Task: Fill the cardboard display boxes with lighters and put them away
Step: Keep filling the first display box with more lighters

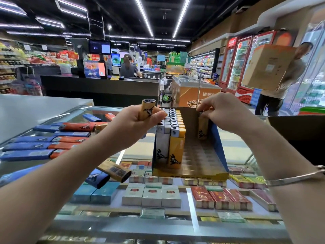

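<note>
A cardboard display box (218, 145) with blue sides stands on the glass counter. Two rows of upright white and yellow lighters (173, 136) fill its left part; its right part is bare. My left hand (140, 120) grips a yellow lighter (146, 108) upright, just left of the box. My right hand (223, 111) pinches the top of another yellow lighter (202, 126), which stands inside the box at its far right corner. Loose blue and orange lighters (52, 140) lie on the counter to the left, with a yellow lighter (115, 170) nearer me.
The glass counter (242, 152) shows cigarette packs (151, 194) beneath it. A dark box edge (299, 125) sits at the right. Behind the counter stand a checkout desk, an orange freezer (195, 92) and a person carrying a large carton (267, 67).
</note>
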A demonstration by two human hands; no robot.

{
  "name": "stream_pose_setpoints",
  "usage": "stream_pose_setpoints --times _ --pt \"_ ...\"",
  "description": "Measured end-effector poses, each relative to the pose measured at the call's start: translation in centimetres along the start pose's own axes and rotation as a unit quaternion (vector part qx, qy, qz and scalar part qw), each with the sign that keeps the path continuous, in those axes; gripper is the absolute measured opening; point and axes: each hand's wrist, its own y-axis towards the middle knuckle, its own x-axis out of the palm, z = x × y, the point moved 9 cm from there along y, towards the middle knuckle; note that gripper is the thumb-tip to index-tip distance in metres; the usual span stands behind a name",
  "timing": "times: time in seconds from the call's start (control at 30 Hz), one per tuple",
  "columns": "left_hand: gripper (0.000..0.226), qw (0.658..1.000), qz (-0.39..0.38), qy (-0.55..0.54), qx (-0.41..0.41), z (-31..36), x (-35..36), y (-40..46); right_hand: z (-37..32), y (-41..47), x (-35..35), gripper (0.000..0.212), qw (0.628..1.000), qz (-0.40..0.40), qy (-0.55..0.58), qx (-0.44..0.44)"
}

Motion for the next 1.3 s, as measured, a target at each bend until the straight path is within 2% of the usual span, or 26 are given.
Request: stream_pose_setpoints --times 0.17,0.4,0.57,0.67,0.8,0.97,1.07,1.17,1.23,1.3 --pt "0.042 1.000 0.002 0.002 -0.009 -0.1 0.1 -0.1 0.4 0.2 0.1 0.022 0.997 0.003 -0.070 0.017" --pt "0.046 0.999 0.033 0.012 0.022 0.5 -0.6 0.1 0.0 0.1 -0.1 0.021 0.998 0.024 -0.063 0.016" --pt "0.042 0.993 0.102 -0.064 0.014 0.7 -2.2 -0.1 -4.2 -0.4 -1.5 0.007 0.991 0.106 0.043 -0.068" --pt "0.040 0.978 0.132 -0.158 -0.023 0.3 -3.0 -0.1 -8.2 -1.4 -0.8 0.005 0.980 0.090 0.114 -0.136" --pt "0.050 0.972 0.109 -0.200 -0.065 -0.3 -2.5 -0.2 -11.7 -2.8 -0.4 0.009 0.968 0.081 0.134 -0.195" --pt "0.051 0.969 0.076 -0.230 -0.050 0.4 -1.5 -0.2 -12.9 -3.3 1.1 0.026 0.970 0.023 0.164 -0.177" --pt "0.050 0.970 0.054 -0.237 -0.018 1.1 -1.2 -0.2 -12.6 -3.2 1.1 0.032 0.971 0.031 0.183 -0.150" --pt "0.047 0.967 0.053 -0.248 -0.018 1.1 -1.3 -0.2 -11.5 -2.7 0.7 0.036 0.959 0.039 0.258 -0.113" --pt "0.040 0.964 0.075 -0.251 -0.035 0.6 -1.7 -0.1 -10.4 -2.2 0.0 0.034 0.948 0.057 0.298 -0.096" --pt "0.021 0.964 0.094 -0.243 -0.046 0.0 -2.0 0.2 -8.8 -1.7 -1.1 0.024 0.933 0.093 0.338 -0.076"
